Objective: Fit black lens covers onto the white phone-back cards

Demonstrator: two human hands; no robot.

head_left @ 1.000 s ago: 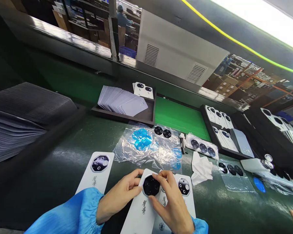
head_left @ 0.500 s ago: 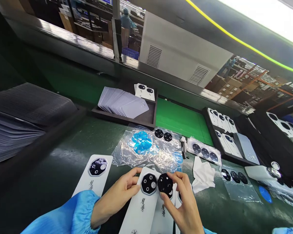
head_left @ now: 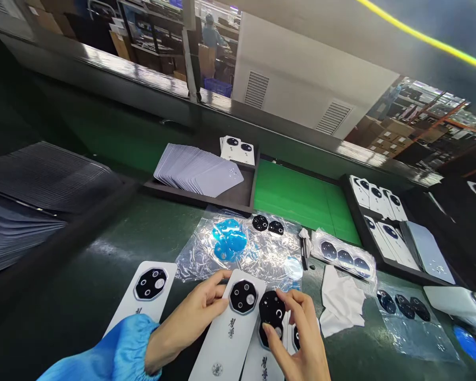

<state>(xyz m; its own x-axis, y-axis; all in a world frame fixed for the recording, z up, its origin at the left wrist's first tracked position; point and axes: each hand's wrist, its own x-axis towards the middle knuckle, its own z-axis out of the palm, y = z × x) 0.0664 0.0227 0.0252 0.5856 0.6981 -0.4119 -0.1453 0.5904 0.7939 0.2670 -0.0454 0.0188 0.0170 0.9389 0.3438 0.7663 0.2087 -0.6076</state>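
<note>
My left hand (head_left: 188, 323) rests with its fingertips on the top left edge of a white phone back cover (head_left: 226, 344), holding it against the bench; that cover shows a black camera ring (head_left: 243, 296). My right hand (head_left: 297, 338) pinches a black octagonal lens plate (head_left: 272, 309) over the camera area of a second white cover (head_left: 264, 365) beside the first. A third cover lies partly under my right hand. Another white cover (head_left: 140, 299) lies apart to the left.
Clear plastic bags with blue films (head_left: 228, 241) and black lens plates (head_left: 267, 226) lie beyond my hands. A white cloth (head_left: 339, 301) sits to the right. Dark trays (head_left: 238, 196) of covers stand behind. Dark sheets (head_left: 31, 196) are stacked at left. Another person works far back.
My right hand lifted the black lens plate off the first cover, baring its camera ring, and carried it right and down onto the second cover. My left hand stayed put.
</note>
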